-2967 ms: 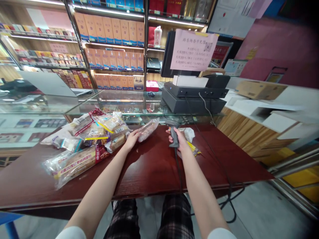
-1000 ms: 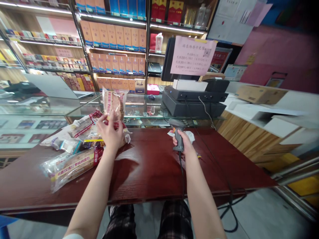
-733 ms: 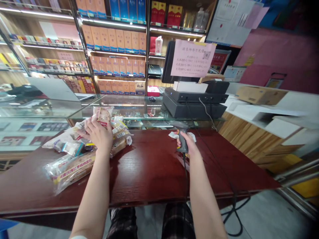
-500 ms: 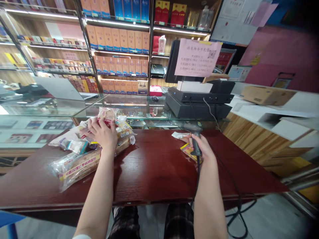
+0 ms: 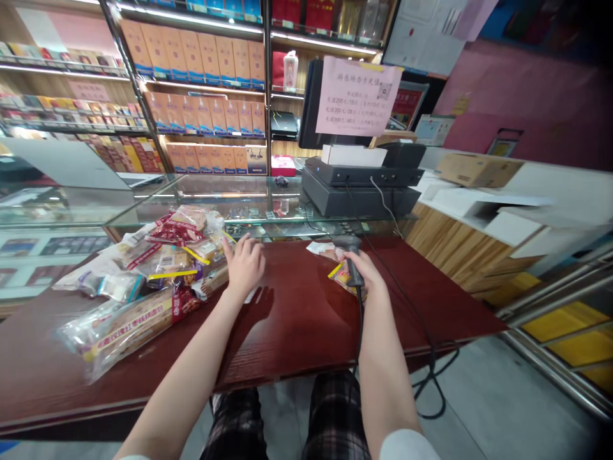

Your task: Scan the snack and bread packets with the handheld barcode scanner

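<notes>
My left hand (image 5: pixel 246 260) hovers over the dark red table, fingers spread and holding nothing, just right of a heap of packaged snacks. In that heap lie a long bread in a clear wrapper (image 5: pixel 138 322), a red-and-clear bread packet (image 5: pixel 179 227), a small white-and-blue packet (image 5: pixel 119 286) and several yellow-edged packets. My right hand (image 5: pixel 368 271) is closed around the grip of a black barcode scanner (image 5: pixel 354 271), its head pointing away from me. Beneath and beside the scanner lie a small yellow packet (image 5: pixel 339 273) and a white-tipped packet (image 5: pixel 322 249), both partly covered.
A glass display counter (image 5: pixel 215 191) runs behind the table (image 5: pixel 292 319). On it stand a cash drawer (image 5: pixel 354 195) and a monitor with a pink notice (image 5: pixel 358 96). The scanner's cable (image 5: pixel 359 326) hangs over the front edge. A cardboard box (image 5: pixel 479 169) sits at right.
My left hand has come off the snack heap and moved right over the table, empty. My right hand still grips the scanner. The view has shifted slightly to the right.
</notes>
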Action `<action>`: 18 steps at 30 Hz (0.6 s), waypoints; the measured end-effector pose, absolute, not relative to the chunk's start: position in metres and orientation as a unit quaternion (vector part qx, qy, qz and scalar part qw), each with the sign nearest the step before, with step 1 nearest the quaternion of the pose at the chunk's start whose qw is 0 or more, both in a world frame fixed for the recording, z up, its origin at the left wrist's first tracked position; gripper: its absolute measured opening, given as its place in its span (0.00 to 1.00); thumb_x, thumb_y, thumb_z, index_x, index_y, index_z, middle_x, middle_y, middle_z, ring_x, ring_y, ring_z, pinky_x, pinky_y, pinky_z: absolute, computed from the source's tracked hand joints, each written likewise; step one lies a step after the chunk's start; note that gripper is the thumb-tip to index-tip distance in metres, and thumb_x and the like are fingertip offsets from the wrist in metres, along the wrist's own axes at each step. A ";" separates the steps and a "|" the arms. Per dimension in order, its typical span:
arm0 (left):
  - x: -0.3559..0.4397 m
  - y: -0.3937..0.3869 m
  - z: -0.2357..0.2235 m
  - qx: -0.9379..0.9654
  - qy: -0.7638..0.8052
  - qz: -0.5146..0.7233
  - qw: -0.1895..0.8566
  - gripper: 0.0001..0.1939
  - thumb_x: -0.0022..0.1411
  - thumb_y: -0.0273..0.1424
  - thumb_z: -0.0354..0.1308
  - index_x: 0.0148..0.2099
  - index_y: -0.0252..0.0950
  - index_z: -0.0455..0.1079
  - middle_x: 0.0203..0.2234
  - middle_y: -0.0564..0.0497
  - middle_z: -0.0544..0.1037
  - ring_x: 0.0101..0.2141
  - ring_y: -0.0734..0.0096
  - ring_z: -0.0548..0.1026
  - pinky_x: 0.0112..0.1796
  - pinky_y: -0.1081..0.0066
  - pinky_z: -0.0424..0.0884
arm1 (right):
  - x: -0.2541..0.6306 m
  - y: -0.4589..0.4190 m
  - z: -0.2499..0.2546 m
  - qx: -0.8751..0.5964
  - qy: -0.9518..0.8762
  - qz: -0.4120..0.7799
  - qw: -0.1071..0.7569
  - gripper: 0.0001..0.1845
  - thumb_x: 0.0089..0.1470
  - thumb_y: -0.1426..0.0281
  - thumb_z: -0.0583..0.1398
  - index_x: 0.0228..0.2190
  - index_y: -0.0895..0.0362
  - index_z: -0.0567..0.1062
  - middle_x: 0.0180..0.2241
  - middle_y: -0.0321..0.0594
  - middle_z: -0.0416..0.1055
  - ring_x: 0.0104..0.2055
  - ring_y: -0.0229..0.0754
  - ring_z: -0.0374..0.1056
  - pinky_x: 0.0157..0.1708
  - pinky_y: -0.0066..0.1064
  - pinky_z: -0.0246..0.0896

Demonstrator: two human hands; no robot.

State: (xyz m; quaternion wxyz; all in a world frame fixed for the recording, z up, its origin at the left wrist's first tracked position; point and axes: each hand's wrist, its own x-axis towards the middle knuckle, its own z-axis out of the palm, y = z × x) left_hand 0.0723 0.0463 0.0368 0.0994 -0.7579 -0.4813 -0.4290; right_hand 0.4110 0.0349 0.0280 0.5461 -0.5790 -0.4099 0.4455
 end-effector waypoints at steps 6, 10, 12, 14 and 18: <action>0.106 0.044 0.013 -0.853 -0.413 -0.318 0.012 0.15 0.68 0.33 0.47 0.49 0.38 0.73 0.46 0.42 0.76 0.52 0.56 0.72 0.65 0.43 0.31 | 0.381 0.048 0.021 -0.517 -0.380 0.497 0.584 0.09 0.47 0.63 0.62 0.28 0.56 0.72 0.14 0.32 0.66 0.15 0.36 0.61 0.15 0.26 0.56; 0.121 0.038 -0.001 -0.905 -0.345 -0.236 -0.074 0.26 0.67 0.41 0.52 0.65 0.40 0.62 0.60 0.39 0.68 0.61 0.55 0.64 0.65 0.45 0.43 | 0.347 0.058 0.017 -0.455 -0.386 0.526 0.606 0.11 0.51 0.61 0.60 0.30 0.56 0.71 0.15 0.32 0.66 0.16 0.35 0.60 0.17 0.26 0.55; 0.124 0.036 -0.006 -0.917 -0.331 -0.204 -0.092 0.30 0.67 0.43 0.52 0.68 0.45 0.57 0.66 0.40 0.61 0.65 0.53 0.58 0.64 0.44 0.45 | 0.335 0.059 0.018 -0.435 -0.399 0.533 0.606 0.12 0.51 0.61 0.61 0.32 0.56 0.71 0.17 0.33 0.68 0.17 0.35 0.62 0.18 0.26 0.56; 0.125 0.036 -0.010 -0.915 -0.344 -0.188 -0.093 0.29 0.67 0.45 0.51 0.68 0.48 0.59 0.67 0.42 0.60 0.65 0.50 0.57 0.64 0.41 0.43 | 0.334 0.057 0.022 -0.415 -0.407 0.536 0.612 0.13 0.48 0.60 0.62 0.33 0.55 0.70 0.19 0.33 0.70 0.18 0.36 0.62 0.18 0.27 0.56; 0.120 0.042 -0.009 -0.890 -0.394 -0.221 -0.066 0.25 0.66 0.44 0.53 0.62 0.44 0.67 0.62 0.40 0.67 0.63 0.46 0.61 0.64 0.41 0.36 | 0.352 0.051 0.030 -0.379 -0.402 0.549 0.627 0.17 0.45 0.57 0.63 0.33 0.56 0.71 0.18 0.31 0.67 0.17 0.35 0.59 0.19 0.27 0.56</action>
